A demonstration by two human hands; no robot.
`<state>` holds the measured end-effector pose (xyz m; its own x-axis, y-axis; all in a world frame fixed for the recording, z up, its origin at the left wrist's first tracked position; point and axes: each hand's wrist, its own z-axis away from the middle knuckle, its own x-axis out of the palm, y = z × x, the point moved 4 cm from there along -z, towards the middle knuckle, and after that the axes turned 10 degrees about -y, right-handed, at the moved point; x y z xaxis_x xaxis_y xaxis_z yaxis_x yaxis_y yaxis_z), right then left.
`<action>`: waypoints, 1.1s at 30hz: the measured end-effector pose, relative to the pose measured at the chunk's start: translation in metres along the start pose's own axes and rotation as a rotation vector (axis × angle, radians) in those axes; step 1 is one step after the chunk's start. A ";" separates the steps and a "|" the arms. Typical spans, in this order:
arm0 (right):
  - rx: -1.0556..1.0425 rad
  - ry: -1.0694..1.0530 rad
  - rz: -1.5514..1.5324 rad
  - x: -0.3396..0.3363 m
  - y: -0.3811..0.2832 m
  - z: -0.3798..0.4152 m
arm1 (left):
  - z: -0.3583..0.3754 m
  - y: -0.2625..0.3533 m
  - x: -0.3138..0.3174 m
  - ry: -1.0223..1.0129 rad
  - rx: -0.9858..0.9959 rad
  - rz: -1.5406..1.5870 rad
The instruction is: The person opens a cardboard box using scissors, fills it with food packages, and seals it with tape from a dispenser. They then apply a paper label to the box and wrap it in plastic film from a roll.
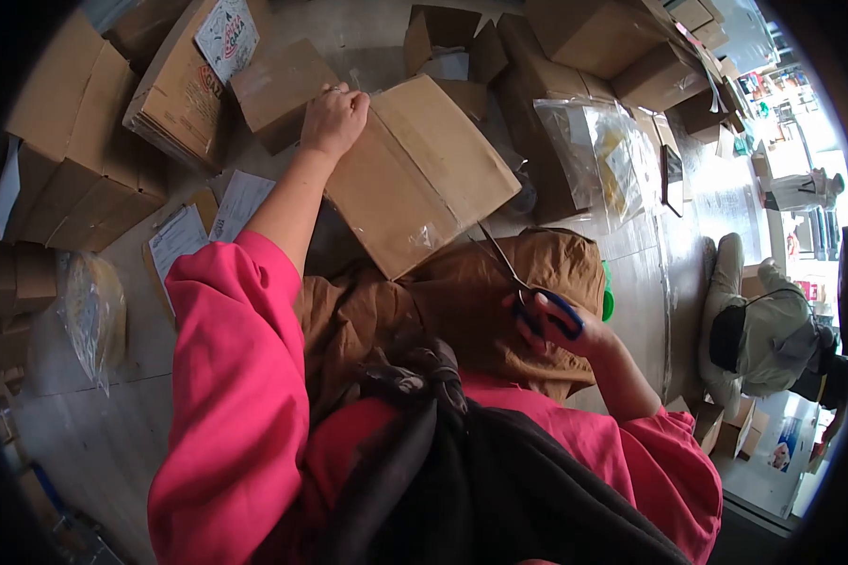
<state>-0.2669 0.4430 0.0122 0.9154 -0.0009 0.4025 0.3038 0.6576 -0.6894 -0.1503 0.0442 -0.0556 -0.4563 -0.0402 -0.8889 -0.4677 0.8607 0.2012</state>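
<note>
A closed cardboard box (pixel 422 169) with a seam across its top sits tilted in front of my knees, over my brown trousers. My left hand (pixel 336 121) is closed at its far left corner, fingers curled over the edge. In my right hand (pixel 561 325) is a pair of scissors (pixel 565 313) with dark blue handles, my fingers around the loops. The scissor blades are spread apart and point toward the near right corner of the box, with one tip right by its edge.
More cardboard boxes (pixel 80 151) stand around, some with raised flaps. Printed papers (pixel 181 240) lie at left, near a clear plastic bag (pixel 94 315). Another plastic bag (pixel 605 155) rests against boxes at right. A person (pixel 768 330) in light clothing is low down at far right.
</note>
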 end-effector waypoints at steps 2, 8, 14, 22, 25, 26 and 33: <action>-0.054 0.015 0.012 0.001 -0.002 -0.005 | 0.003 0.012 -0.013 0.047 0.166 -0.197; -0.078 -0.022 0.026 -0.002 -0.004 -0.010 | 0.004 0.013 -0.017 0.116 0.173 -0.175; -0.082 0.022 0.021 -0.002 -0.007 -0.032 | 0.003 0.013 -0.020 0.110 0.208 -0.090; -0.182 0.154 0.224 -0.002 -0.010 -0.061 | 0.004 0.011 -0.017 0.138 0.235 -0.105; -0.158 0.211 0.300 -0.002 -0.015 -0.067 | 0.005 0.012 -0.018 0.154 0.230 -0.133; -0.163 0.244 0.357 -0.003 -0.015 -0.069 | 0.005 0.012 -0.018 0.158 0.230 -0.133; -0.267 0.424 0.862 -0.009 -0.034 -0.084 | 0.006 0.010 -0.020 0.174 0.209 -0.139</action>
<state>-0.2631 0.3574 -0.0189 0.8541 0.0937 -0.5116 -0.5070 0.3693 -0.7788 -0.1412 0.0564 -0.0384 -0.5299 -0.2356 -0.8147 -0.3768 0.9260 -0.0228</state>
